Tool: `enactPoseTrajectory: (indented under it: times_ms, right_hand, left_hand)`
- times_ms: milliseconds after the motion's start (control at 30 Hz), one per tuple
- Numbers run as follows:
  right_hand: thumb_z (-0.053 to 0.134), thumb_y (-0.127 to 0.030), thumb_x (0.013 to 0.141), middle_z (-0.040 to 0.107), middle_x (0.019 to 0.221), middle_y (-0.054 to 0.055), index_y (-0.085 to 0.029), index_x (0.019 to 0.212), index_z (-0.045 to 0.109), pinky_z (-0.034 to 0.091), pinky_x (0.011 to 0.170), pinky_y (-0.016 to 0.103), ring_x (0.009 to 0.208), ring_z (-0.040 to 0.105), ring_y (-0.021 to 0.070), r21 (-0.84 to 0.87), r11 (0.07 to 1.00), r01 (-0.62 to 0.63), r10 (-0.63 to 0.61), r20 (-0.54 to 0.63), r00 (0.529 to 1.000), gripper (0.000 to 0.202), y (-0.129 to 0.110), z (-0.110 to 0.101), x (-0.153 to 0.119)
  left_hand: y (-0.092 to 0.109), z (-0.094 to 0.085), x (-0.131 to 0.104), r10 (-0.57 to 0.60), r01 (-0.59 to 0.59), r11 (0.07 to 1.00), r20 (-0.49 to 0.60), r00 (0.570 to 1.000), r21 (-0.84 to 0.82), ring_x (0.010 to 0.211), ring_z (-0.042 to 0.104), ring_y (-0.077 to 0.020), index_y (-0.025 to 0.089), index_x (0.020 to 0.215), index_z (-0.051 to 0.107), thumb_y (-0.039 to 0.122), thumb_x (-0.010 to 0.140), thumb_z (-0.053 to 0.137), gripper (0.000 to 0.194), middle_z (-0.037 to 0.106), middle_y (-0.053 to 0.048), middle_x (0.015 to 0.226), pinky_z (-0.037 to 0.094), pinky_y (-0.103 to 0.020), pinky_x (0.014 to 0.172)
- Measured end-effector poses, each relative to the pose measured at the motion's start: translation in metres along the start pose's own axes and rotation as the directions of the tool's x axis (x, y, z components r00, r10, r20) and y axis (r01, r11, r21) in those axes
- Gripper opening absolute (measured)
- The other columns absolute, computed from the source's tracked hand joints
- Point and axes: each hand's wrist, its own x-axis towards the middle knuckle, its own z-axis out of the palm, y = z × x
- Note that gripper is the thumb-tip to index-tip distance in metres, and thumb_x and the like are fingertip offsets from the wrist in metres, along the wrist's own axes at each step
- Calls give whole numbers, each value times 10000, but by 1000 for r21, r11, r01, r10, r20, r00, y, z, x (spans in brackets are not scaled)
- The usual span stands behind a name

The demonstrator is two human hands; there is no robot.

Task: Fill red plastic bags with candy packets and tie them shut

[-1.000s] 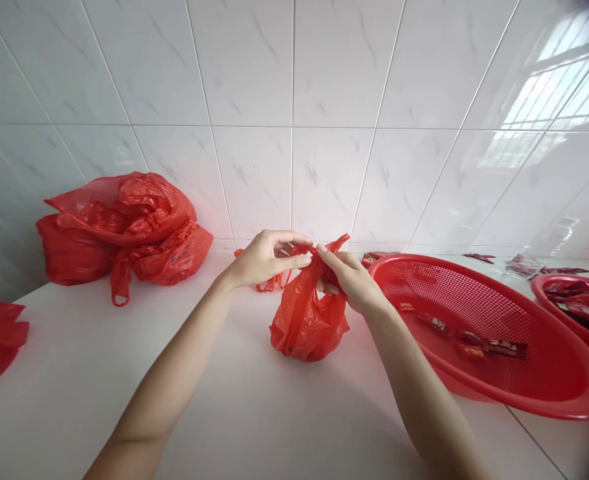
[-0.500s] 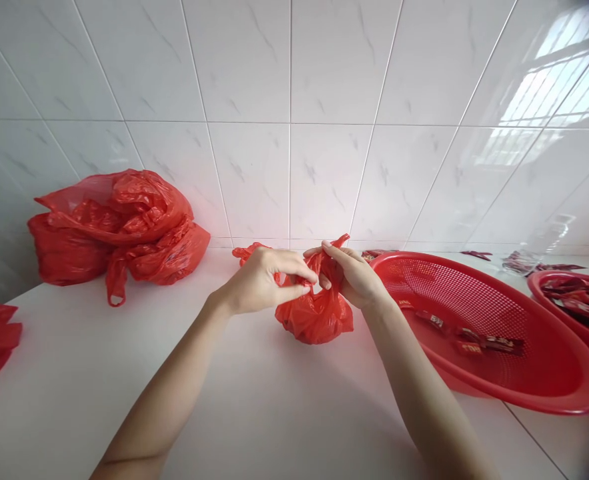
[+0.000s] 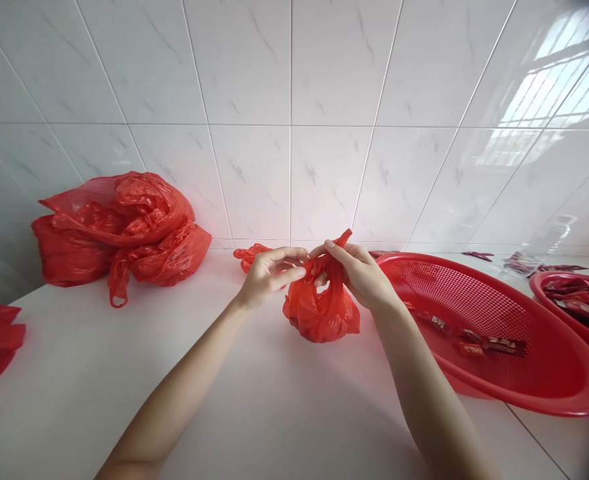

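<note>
Right hand (image 3: 367, 273) grips the gathered neck of a small red bag (image 3: 322, 317); left hand (image 3: 262, 280) curls partly open at the bag's upper left edge, and whether its fingertips pinch plastic cannot be told. The bag sits mid-counter (image 3: 254, 407), its top bunched but a gap open below the fingers; no finished knot shows. Its long axis slants from seven to one o'clock, the loose tip pointing to one. From it, a large red bundle (image 3: 124, 230) lies between nine and ten, a red basket (image 3: 504, 393) holding packets (image 3: 504, 345) at three.
</note>
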Motion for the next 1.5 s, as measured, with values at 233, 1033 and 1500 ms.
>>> enactPoseTrajectory:
  times_ms: [233, 1033, 1500]
  right_hand:
    - [553, -548, 934, 705, 659, 44, -138, 985, 708, 546, 608, 300, 579, 668, 176, -307, 951, 45, -64, -53, 997, 441, 2, 5, -1]
    - [443, -451, 1013, 652, 1336, 54, -245, 1244, 674, 471, 992, 335, 1256, 583, 228, -659, 705, 262, -357, -10, 934, 386, 11, 12, 1]
    - [473, -227, 867, 432, 506, 21, -238, 524, 492, 170, 524, 294, 481, 453, 172, -976, 152, -154, -82, -168, 982, 345, 22, 1, 4]
  left_hand:
    - [-16, 7, 4, -139, 186, 968, 256, 957, -169, 962, 685, -229, 243, 1299, 610, 245, 851, 709, 459, 718, -47, 900, 507, -427, 934]
    - [-11, 4, 7, -312, 274, 885, -43, 949, -377, 851, 644, -174, 186, 813, 734, 411, 811, 749, 226, 691, -27, 843, 483, -293, 799]
    - [-79, -39, 23, -425, 341, 901, -383, 820, -269, 694, 593, -130, 153, 753, 676, 439, 627, 841, 353, 658, -23, 760, 428, -243, 638]
